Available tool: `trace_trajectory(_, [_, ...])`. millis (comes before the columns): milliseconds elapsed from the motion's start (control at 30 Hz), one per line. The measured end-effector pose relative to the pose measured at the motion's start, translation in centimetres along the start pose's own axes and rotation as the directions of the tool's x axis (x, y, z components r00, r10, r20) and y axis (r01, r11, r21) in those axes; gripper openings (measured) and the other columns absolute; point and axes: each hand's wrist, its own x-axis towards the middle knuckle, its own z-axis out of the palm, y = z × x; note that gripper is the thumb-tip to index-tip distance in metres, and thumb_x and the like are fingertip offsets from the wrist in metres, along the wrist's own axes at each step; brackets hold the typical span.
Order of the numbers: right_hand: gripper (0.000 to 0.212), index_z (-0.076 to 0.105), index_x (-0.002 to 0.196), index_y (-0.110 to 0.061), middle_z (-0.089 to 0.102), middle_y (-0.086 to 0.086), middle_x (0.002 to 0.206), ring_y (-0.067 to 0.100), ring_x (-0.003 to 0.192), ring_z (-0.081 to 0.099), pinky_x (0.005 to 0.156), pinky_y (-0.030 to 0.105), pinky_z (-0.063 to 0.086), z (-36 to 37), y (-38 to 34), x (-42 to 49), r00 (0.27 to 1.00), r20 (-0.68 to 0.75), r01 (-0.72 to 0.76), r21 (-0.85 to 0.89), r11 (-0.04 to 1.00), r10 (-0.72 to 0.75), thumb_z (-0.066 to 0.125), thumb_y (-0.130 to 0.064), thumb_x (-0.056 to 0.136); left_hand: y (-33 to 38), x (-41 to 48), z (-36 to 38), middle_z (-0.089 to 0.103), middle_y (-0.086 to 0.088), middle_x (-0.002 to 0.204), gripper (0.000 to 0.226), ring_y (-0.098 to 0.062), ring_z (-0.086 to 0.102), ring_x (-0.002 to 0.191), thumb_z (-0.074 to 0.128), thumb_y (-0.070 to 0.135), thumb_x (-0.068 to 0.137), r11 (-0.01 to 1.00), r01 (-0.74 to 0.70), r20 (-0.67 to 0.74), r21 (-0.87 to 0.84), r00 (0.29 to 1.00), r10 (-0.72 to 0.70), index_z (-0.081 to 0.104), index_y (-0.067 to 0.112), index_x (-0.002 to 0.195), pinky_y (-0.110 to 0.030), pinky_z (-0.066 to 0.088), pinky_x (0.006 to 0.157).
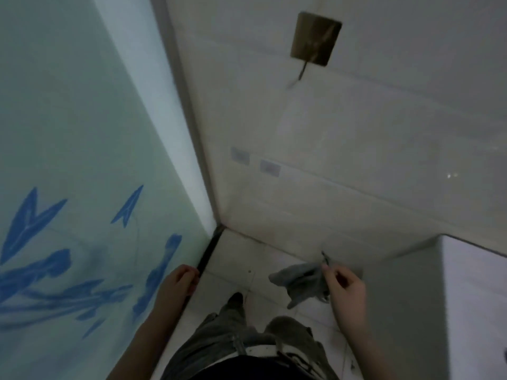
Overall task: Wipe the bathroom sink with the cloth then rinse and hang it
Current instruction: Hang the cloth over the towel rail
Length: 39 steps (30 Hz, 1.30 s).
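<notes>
1. Panel fills the left and runs near to far, meeting the wall at the far corner.
2. Hook is high on the wall, right of the corner.
3. Floor lies between the panel and the unit at right.
4. Left hand is beside the panel's edge.
5. Right hand is near the unit. Cloth hangs from it on its left, above the floor.
6. Shoe is on the floor between the hands.

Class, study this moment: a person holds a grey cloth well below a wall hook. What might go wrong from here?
1. The right hand only pinches the crumpled grey cloth at one edge, so it might slip onto the pale tiled floor.
2. The square brass wall hook sits high and has one thin prong; the cloth could miss it or slide off.
3. If the cloth is wet, drips may make the tiles slippery.
</notes>
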Motion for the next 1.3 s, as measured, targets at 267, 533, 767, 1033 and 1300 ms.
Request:
trace_trajectory(267, [0.025, 0.057, 0.073, -0.01, 0.053, 0.003, 0.068, 0.015, 0.063, 0.05, 0.059, 0.028, 0.039, -0.9, -10.0, 3.9, 0.969, 0.043, 0.244, -0.041, 0.969, -0.242, 0.054, -0.016, 0.097, 14.3, 7.3, 6.0, 0.07, 0.003, 0.076, 0.032, -0.012, 0.063, 0.076, 0.052, 0.006, 0.096, 0.926, -0.358, 0.395, 0.118, 0.873, 0.287, 0.067, 0.024, 0.074, -0.019, 0.05, 0.072])
trace_trajectory(533, [0.026, 0.048, 0.072, -0.011, 0.043, -0.009, 0.064, 0.006, 0.061, 0.043, 0.057, 0.019, 0.033, -7.1, -25.3, 5.6, 0.825, 0.163, 0.563, -0.139, 0.815, -0.542, 0.049, -0.027, 0.093, 30.7, -0.8, 11.5, 0.065, 0.011, 0.1, 0.019, -0.01, 0.064, 0.095, 0.048, 0.039, 0.092, 0.554, -0.822, 0.573, -0.134, 0.392, 0.72, 0.06, 0.032, 0.104, -0.031, 0.053, 0.087])
trace_trajectory(767, [0.023, 0.056, 0.071, -0.019, 0.048, -0.012, 0.065, 0.004, 0.063, 0.046, 0.057, 0.017, 0.035, -13.5, -38.2, 4.0, 0.667, 0.256, 0.73, -0.037, 0.683, -0.7, 0.051, -0.022, 0.093, 46.2, -9.6, 11.1, 0.06, 0.008, 0.11, 0.032, -0.012, 0.058, 0.109, 0.039, 0.034, 0.098, -0.077, -0.963, 0.428, -0.26, -0.186, 0.885, 0.062, 0.018, 0.112, -0.027, 0.046, 0.088])
trace_trajectory(1033, [0.028, 0.064, 0.077, -0.018, 0.059, -0.005, 0.069, 0.006, 0.067, 0.057, 0.061, 0.023, 0.041, -19.7, -48.4, 1.1, 0.492, 0.156, 0.845, -0.32, 0.427, -0.857, 0.052, -0.033, 0.097, 55.1, -17.2, 8.2, 0.048, 0.002, 0.062, 0.022, 0.0, 0.043, 0.053, 0.049, 0.029, 0.097, -0.359, -0.924, 0.074, -0.133, -0.37, 0.926, 0.051, 0.021, 0.076, -0.013, 0.031, 0.05])
trace_trajectory(1300, [0.036, 0.068, 0.068, -0.016, 0.058, 0.006, 0.058, 0.004, 0.05, 0.05, 0.046, 0.015, 0.033, -24.6, -55.5, -2.3, 0.235, 0.025, 0.844, -0.501, 0.191, -0.972, 0.06, -0.047, 0.084, 64.2, -24.5, 2.8, 0.054, 0.006, 0.06, 0.021, -0.011, 0.049, 0.061, 0.053, 0.035, 0.091, -0.662, -0.669, 0.003, 0.337, -0.703, 0.712, 0.061, 0.019, 0.082, -0.021, 0.033, 0.053])
